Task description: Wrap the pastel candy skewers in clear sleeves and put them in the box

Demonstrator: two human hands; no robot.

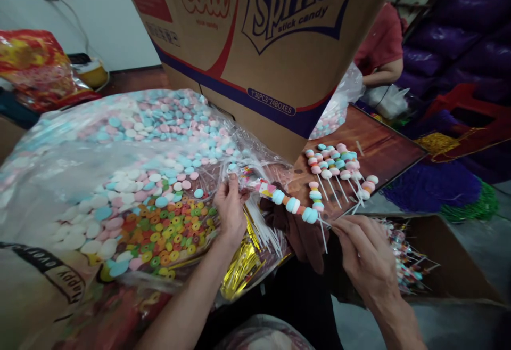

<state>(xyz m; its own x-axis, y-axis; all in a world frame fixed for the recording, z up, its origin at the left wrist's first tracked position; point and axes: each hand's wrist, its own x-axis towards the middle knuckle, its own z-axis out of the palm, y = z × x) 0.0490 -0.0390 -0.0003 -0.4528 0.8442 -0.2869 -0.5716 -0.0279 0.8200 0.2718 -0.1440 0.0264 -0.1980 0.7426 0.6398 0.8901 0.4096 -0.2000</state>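
Blue-and-white candy skewer (293, 204): right hand (365, 249) pinches its stick (325, 223), left hand (232, 206) a printed wrapper (263, 187). More skewers (335, 162) lie beyond the right grip.

The tall brown cardboard box with blue and red bands (235, 57) reads "Cola", "Sprite", "stick candy" and "1*30PCS*24BOXES". A curved black printed banner (50, 270) at lower left shows "Happy" and "every"; further letters are unclear.

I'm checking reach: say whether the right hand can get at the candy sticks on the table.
Probably yes: the candy sticks lie just beyond the right hand, apparently unblocked, though it holds another stick.
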